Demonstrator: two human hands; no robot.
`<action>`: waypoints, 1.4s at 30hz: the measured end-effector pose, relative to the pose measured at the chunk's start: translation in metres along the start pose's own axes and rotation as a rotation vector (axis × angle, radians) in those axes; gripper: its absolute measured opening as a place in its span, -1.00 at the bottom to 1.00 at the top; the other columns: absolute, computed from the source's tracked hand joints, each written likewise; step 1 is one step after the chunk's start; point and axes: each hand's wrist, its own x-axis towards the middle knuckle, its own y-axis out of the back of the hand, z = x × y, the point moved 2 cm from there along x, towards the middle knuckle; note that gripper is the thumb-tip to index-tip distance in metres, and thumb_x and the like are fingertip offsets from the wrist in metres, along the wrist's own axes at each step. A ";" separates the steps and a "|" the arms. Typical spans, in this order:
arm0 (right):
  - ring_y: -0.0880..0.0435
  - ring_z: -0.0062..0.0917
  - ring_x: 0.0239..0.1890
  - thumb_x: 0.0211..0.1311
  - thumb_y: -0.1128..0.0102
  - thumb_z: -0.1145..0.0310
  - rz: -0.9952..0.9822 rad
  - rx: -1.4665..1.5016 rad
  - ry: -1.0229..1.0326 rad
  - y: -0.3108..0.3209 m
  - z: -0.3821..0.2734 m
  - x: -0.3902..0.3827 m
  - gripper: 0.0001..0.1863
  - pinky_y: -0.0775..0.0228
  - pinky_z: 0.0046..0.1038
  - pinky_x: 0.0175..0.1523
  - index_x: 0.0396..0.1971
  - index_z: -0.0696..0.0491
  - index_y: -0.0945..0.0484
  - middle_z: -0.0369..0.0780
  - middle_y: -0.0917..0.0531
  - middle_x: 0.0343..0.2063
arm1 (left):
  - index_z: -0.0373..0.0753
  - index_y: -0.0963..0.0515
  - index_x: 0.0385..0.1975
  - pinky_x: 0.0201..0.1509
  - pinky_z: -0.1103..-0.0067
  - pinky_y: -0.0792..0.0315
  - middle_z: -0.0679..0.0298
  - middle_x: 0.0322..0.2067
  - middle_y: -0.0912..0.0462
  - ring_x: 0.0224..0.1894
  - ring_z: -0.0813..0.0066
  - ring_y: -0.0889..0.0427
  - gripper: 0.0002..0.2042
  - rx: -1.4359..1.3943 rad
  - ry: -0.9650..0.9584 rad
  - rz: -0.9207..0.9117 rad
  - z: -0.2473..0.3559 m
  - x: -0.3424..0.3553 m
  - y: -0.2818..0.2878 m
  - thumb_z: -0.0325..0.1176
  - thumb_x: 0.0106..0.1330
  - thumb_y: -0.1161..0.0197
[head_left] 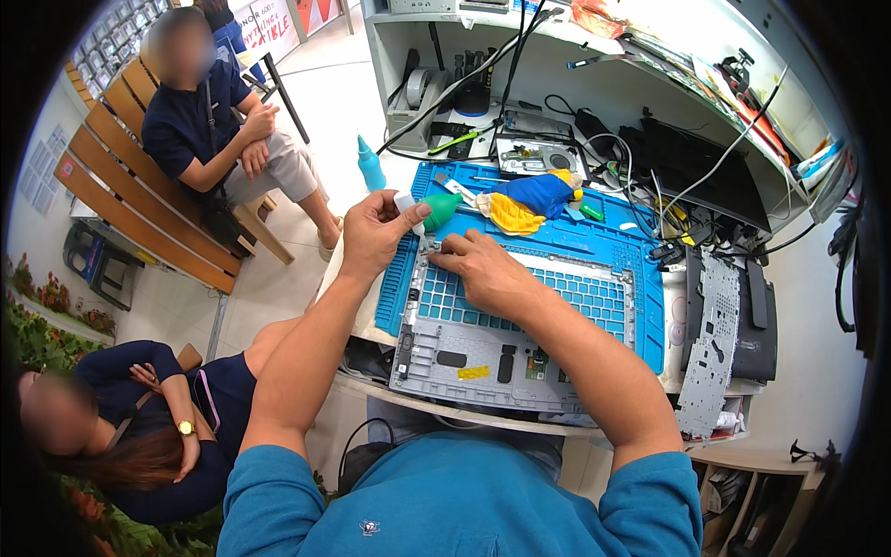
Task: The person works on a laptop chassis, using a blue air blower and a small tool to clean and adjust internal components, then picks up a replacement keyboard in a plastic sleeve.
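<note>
My left hand [373,232] is closed round a small white bottle [405,201]. Its narrow tip points down at the far left corner of a grey laptop top case [436,353]. The case lies inside up on a blue work mat [650,325], which shows through its key openings. At that same corner, my right hand [487,274] has its fingers bent and pressed together low on the case. Whatever those fingertips hold is too small to make out. Just beyond my hands sits a green rubber air blower [441,210], partly covered by the left thumb.
A light-blue nozzle bottle [369,165] stands left of the mat. Blue-and-yellow cloth [534,200] lies behind the case. A perforated metal plate [713,343] leans at the right. Cables [520,56] hang from the shelf. Two people sit at left, one person [204,130] farther back.
</note>
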 end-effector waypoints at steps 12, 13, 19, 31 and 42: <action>-0.59 -0.27 0.13 0.24 -0.21 0.67 0.009 0.010 0.007 -0.001 0.001 0.001 -0.43 -0.49 -0.23 0.30 0.26 0.04 -0.74 -0.22 -0.68 0.13 | -0.37 -0.70 -0.06 -0.18 0.72 -0.57 0.33 -0.28 -0.79 -0.27 0.70 -0.70 -0.65 -0.010 -0.008 -0.010 -0.003 0.001 0.002 -0.23 0.42 -0.63; -0.59 -0.27 0.13 0.23 -0.21 0.67 0.012 0.011 0.011 -0.001 0.001 0.000 -0.43 -0.49 -0.23 0.30 0.26 0.04 -0.74 -0.22 -0.68 0.13 | -0.36 -0.71 -0.10 -0.23 0.72 -0.51 0.38 -0.33 -0.76 -0.32 0.73 -0.65 -0.65 -0.034 -0.016 0.006 -0.003 0.001 0.000 -0.21 0.40 -0.65; -0.60 -0.26 0.12 0.23 -0.21 0.67 0.009 0.003 0.018 0.001 0.000 0.000 -0.43 -0.50 -0.23 0.29 0.25 0.04 -0.75 -0.22 -0.69 0.11 | -0.32 -0.74 -0.17 -0.32 0.74 -0.38 0.47 -0.43 -0.69 -0.40 0.79 -0.53 -0.65 -0.057 -0.036 0.041 0.001 -0.001 -0.004 -0.17 0.35 -0.69; -0.59 -0.27 0.10 0.24 -0.18 0.67 0.002 0.006 0.016 -0.001 0.002 0.001 -0.42 -0.50 -0.24 0.28 0.27 0.04 -0.74 -0.22 -0.69 0.12 | -0.32 -0.74 -0.18 -0.33 0.74 -0.39 0.47 -0.43 -0.69 -0.40 0.79 -0.53 -0.65 -0.078 -0.047 0.039 -0.002 -0.001 -0.004 -0.17 0.35 -0.69; -0.60 -0.27 0.11 0.25 -0.18 0.68 0.012 0.012 0.026 0.001 0.002 0.001 -0.43 -0.50 -0.24 0.28 0.26 0.05 -0.75 -0.22 -0.69 0.12 | -0.36 -0.69 -0.06 -0.15 0.71 -0.56 0.34 -0.28 -0.78 -0.26 0.69 -0.70 -0.65 0.007 -0.012 -0.014 0.000 -0.001 0.000 -0.24 0.42 -0.63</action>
